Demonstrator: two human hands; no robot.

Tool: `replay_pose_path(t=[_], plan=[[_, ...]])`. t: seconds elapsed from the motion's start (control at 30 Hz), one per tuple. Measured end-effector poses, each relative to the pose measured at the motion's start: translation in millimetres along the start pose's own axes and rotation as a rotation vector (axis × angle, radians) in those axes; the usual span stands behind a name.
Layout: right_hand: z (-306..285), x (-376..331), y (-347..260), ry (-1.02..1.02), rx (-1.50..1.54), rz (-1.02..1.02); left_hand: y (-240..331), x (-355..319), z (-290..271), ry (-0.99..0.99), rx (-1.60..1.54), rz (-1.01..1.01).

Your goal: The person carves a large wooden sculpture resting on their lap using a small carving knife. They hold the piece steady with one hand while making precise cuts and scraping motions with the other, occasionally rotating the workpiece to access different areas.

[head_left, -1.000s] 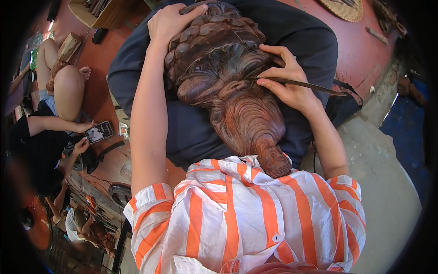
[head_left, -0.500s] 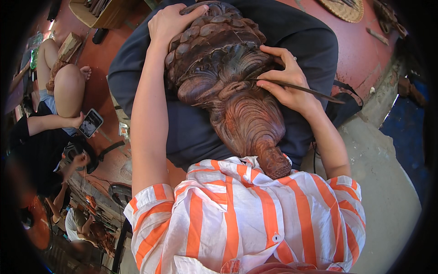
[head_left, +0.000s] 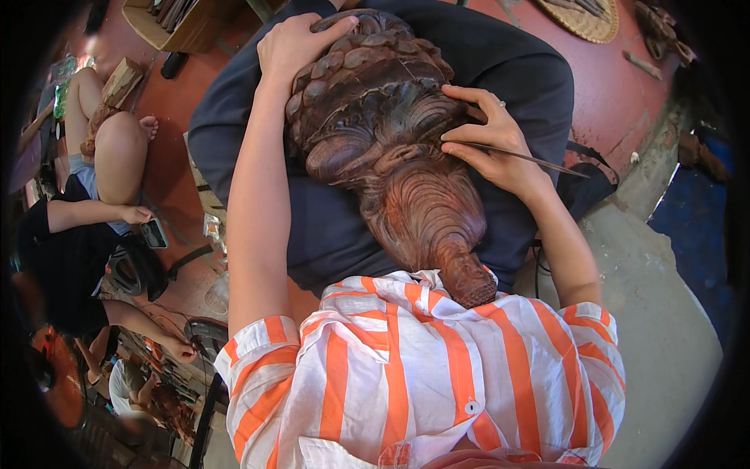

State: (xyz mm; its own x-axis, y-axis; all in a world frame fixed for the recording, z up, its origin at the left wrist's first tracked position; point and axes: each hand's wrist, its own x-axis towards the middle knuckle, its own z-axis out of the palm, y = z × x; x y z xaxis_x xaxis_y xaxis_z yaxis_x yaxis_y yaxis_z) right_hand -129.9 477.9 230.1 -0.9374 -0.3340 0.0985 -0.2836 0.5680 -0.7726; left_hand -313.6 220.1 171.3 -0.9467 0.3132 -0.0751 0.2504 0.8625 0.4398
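A large, dark reddish-brown wood carving lies across my lap, its narrow end against my striped shirt. Its surface shows flowing grooves like hair or a beard, with rows of scale-like bumps at the far end. My left hand wraps over the far left edge of the carving, thumb on top and fingers mostly hidden behind it. In my right hand a thin, dark, rod-like tool is pinched between thumb and fingers. The tool's working end meets the grooved middle of the carving and is hard to make out.
On the left, a person in black sits close by, holding a phone. A cardboard box of long pieces stands at the far left. At the far right are a woven tray and a loose wooden stick.
The nearby person's phone has tilted and lowered, and that person's other hand has reached toward the floor. My hands and the carving stay nearly in place; the tool has shifted only slightly.
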Motion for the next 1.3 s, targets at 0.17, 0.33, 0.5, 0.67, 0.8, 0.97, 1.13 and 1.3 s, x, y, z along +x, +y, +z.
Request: replay_pose_path(t=[0.17,0.33,0.5,0.67,0.8,0.97,1.13,1.3], plan=[[-2.9,4.5,2.3,-0.034,-0.013,-0.022,-1.8,1.1,1.0,-0.006,-0.001,-0.005],[-18.7,6.3,18.9,-0.140,-0.001,-0.115,-0.1,1.7,1.5,-0.005,-0.016,0.005],[-6.6,6.3,9.1,-0.042,0.037,-0.050,-2.6,0.8,0.7,-0.005,-0.009,-0.019],[-0.3,4.9,-3.7,-0.010,-0.022,-0.030,0.4,-5.9,-2.7,0.093,-0.260,-0.080],[-12.6,3.5,16.0,-0.019,0.064,-0.129,8.6,-5.9,-31.0,0.333,-0.598,-0.054],[-21.3,1.8,16.4,-0.040,0.187,-0.042,45.3,41.2,-100.4,0.592,-0.698,0.158],[-11.7,3.1,16.1,-0.005,0.218,-0.040,57.2,150.6,-135.5,0.513,-0.361,0.049],[-9.9,7.3,19.6,-0.006,0.201,-0.079,92.5,210.2,-113.9,0.611,-0.071,-0.158]])
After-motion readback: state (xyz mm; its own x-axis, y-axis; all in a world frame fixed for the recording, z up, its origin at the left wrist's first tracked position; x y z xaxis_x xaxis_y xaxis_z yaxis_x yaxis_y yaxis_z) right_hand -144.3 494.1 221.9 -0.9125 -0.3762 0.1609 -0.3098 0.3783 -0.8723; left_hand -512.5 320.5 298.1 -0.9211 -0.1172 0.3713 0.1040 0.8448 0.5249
